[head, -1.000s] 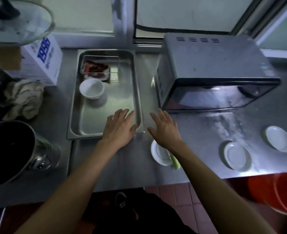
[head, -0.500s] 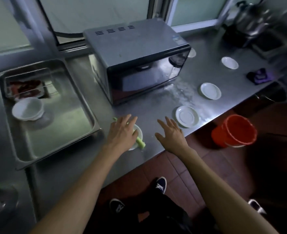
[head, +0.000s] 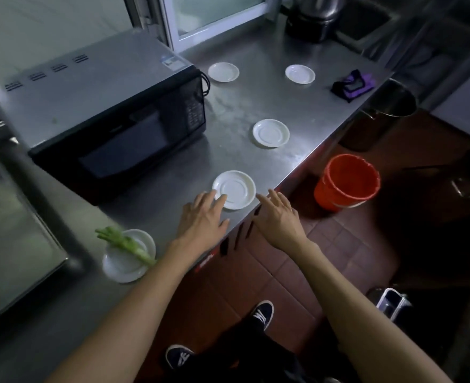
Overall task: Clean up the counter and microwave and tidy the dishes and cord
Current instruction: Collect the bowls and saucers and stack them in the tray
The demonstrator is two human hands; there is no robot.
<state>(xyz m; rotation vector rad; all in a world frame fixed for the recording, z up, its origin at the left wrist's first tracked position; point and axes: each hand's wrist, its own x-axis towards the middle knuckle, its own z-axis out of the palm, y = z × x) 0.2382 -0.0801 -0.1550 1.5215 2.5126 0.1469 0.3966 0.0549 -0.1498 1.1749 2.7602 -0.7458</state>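
Your hands have swung away from the celery plate [head: 128, 255] to the saucer [head: 234, 189] by the bench [head: 256, 106] edge in front of the microwave [head: 112, 106]; both spread and empty, left hand [head: 203, 218] touching its near rim, right hand [head: 276, 217] just beside.

Person — bare forearms, no sleeves; left hand [head: 204, 220], right hand [head: 279, 217]; dark trousers [head: 244, 355]; navy lace-up sneakers [head: 262, 313] — white laces, white markings.
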